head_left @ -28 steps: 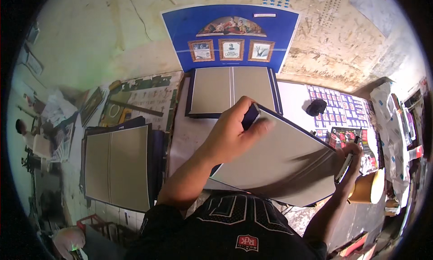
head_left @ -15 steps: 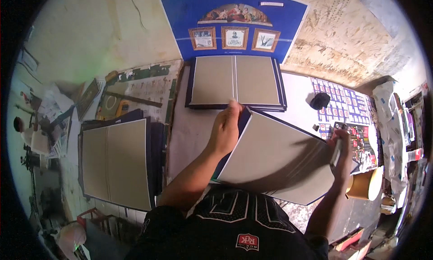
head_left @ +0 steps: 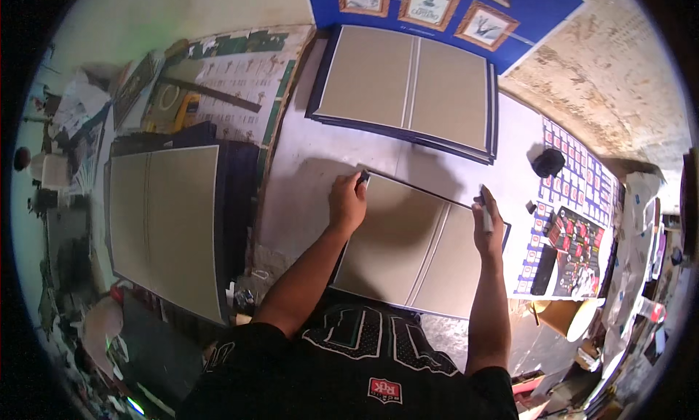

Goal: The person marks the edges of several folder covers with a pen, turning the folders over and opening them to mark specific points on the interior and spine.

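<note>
In front of me on the table lies an opened-out hardback cover [head_left: 408,238], grey-beige boards inside with a dark blue edge and pale spine lines. My left hand [head_left: 348,204] is closed on its far left corner, thumb on top. Over its far right part, my right hand [head_left: 488,227] holds a small pale flat tool [head_left: 486,215] between thumb and fingers; its kind is unclear. Just beyond lies a stack of similar opened covers [head_left: 371,78]. Another such stack [head_left: 167,223] lies to my left.
A blue printed panel [head_left: 539,12] leans on the wall at the back. At right are a black lump [head_left: 547,162], printed sheets [head_left: 579,245] and a yellowish round container [head_left: 571,318]. A dark ruler-like strip [head_left: 211,94] lies on the left-hand board.
The cover, tilted and raised before, is now lower and flatter on the table. My right hand has come left and inward with the tool. The whole view has shifted and turned.
</note>
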A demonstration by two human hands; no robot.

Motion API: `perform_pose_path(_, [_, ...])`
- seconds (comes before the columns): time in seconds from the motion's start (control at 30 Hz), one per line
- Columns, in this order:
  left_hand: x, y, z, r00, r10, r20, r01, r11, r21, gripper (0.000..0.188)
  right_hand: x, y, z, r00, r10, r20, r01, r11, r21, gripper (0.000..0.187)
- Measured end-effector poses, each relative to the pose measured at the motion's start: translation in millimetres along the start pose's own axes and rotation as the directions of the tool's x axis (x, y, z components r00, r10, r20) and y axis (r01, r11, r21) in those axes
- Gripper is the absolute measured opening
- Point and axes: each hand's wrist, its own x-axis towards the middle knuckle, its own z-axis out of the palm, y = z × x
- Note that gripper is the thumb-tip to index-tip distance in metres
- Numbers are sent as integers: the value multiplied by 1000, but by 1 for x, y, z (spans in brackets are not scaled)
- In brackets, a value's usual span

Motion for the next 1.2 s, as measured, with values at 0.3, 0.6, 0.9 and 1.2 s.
perform_pose_path(0.3, [-43,108,-69,945,98,311,174,654,-736,20,-44,-99,16,942,127,312,-298,-116,947,28])
perform_pose_path(0.6, [-55,148,-98,899,392,197,125,202,-972,18,-55,-143,-9,947,65,315,-312,-52,949,36])
perform_pose_path(0.9, [-68,160,-120,893,240,380,275,377,-885,19,-63,-157,-25,961,133,242,-245,13,969,35])
perform_pose_path(1.2, [-65,180,-136,722,295,626,687,-194,-700,34,-71,-156,-35,975,153,162,-160,-25,987,33])
